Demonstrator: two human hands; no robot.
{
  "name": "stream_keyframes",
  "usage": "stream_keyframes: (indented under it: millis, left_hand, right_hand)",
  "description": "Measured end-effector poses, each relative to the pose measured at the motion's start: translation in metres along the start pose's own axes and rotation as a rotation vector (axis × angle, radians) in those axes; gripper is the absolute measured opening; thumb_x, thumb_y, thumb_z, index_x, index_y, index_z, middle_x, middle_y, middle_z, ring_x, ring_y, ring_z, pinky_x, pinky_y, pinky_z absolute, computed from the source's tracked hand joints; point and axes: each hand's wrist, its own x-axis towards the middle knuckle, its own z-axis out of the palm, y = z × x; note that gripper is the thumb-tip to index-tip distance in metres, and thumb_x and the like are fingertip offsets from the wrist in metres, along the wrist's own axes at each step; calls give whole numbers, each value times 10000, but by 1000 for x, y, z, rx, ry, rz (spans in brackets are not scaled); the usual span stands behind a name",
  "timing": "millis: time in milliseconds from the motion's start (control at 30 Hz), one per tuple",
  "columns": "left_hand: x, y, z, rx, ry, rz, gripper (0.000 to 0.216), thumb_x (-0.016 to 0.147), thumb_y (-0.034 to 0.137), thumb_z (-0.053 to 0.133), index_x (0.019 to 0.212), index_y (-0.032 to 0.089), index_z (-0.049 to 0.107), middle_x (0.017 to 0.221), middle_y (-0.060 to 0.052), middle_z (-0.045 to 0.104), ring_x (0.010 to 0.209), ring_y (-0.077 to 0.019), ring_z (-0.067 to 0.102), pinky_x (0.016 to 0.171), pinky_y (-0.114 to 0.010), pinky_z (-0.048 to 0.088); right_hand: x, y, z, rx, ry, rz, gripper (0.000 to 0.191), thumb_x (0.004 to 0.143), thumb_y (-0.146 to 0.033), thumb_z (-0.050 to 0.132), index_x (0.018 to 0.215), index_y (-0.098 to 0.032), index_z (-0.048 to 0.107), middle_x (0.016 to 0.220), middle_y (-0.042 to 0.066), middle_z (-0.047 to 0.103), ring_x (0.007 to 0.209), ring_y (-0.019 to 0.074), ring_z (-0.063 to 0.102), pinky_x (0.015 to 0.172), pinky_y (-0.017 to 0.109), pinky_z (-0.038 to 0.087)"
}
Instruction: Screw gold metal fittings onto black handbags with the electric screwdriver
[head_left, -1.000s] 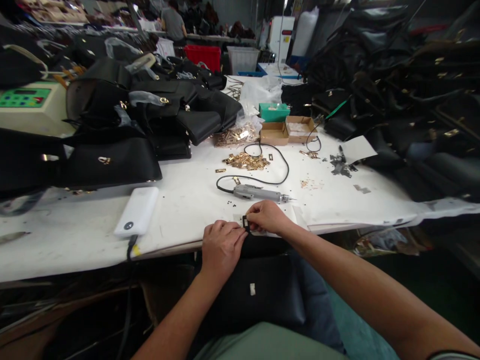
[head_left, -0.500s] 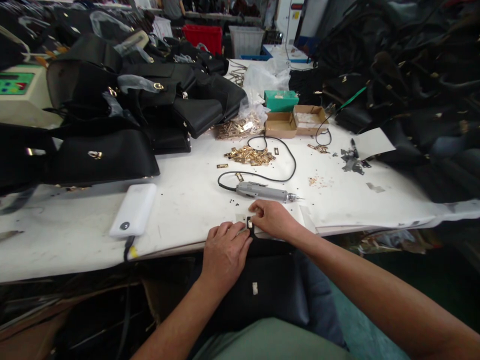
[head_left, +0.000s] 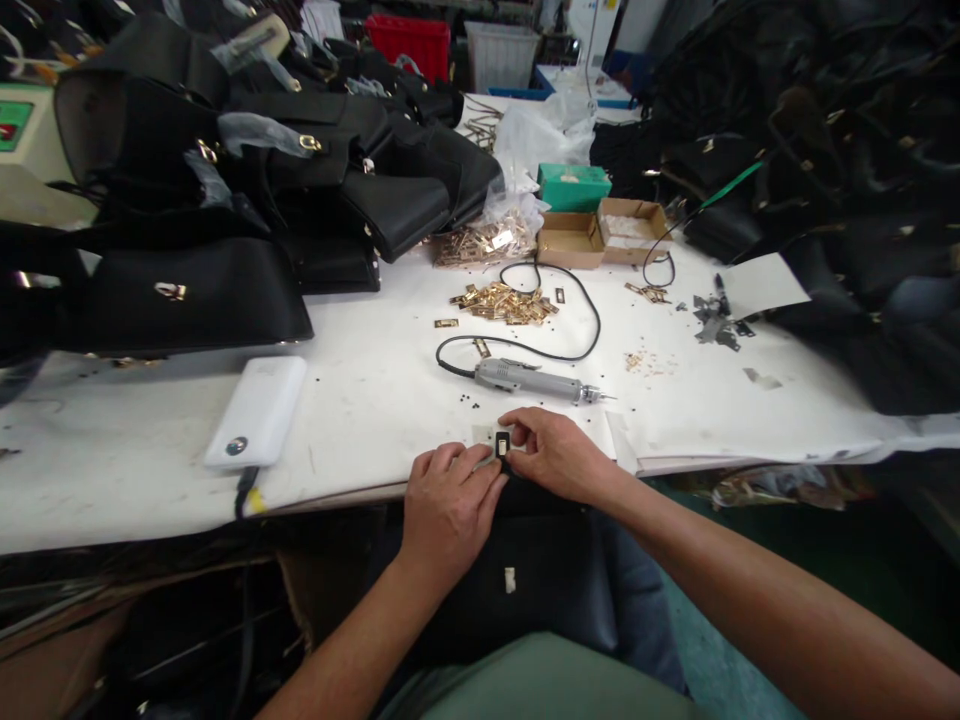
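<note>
A black handbag (head_left: 547, 590) with a small metal piece on its front lies on my lap. Its narrow black strap tab (head_left: 503, 462) reaches onto the table edge and carries a small gold-coloured plate (head_left: 502, 446). From the left, my left hand (head_left: 454, 505) holds the tab between its thumb and fingers. My right hand (head_left: 559, 455) is closed at the tab's right side, thumb and forefinger by the plate; its fingertips are partly hidden. Just beyond my hands, a grey electric screwdriver (head_left: 529, 381) lies with its bit pointing right.
Gold-coloured metal plates (head_left: 510, 303) lie heaped behind the screwdriver and its looped black cord. A white power bank (head_left: 257, 412) is at left. Black handbags (head_left: 202, 290) crowd the left side. Small open boxes (head_left: 570, 243) and a green box (head_left: 574, 187) stand at the back.
My right thumb has shifted down along the tab, and more of the gold-coloured plate shows between my hands. My left hand stays in place. The view has tilted slightly down.
</note>
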Motion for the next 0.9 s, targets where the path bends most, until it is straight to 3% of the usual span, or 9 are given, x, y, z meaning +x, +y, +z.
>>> stream_keyframes:
  millis: [500,733,900]
  left_hand:
    - [-1,-5,0,-66,-16,51,223,982,228,589,1169,235,711,1244,-22,737,1129,-274,589,923,-464,445]
    - [-4,-8,-6,-74,-73,100,304,969,229,597,1263,219,676,1326,-41,698,1177,-294,563,953,-482,471]
    - [-1,-6,-15,-42,-154,116,330,947,285,640,1270,222,669,1353,-45,677,1194,-318,541,960,-507,482]
  right_hand:
    - [7,-2,1,-47,-27,56,372,756,-162,662,1122,-215,632,850,-24,679,740,143,585,670,261,394]
    - [7,-2,1,-93,-58,28,430,784,-189,673,1214,-204,647,922,2,692,779,145,593,707,262,416]
    - [6,-4,-3,-83,-79,9,428,873,-344,677,1275,-196,651,930,18,691,787,154,596,716,274,427]
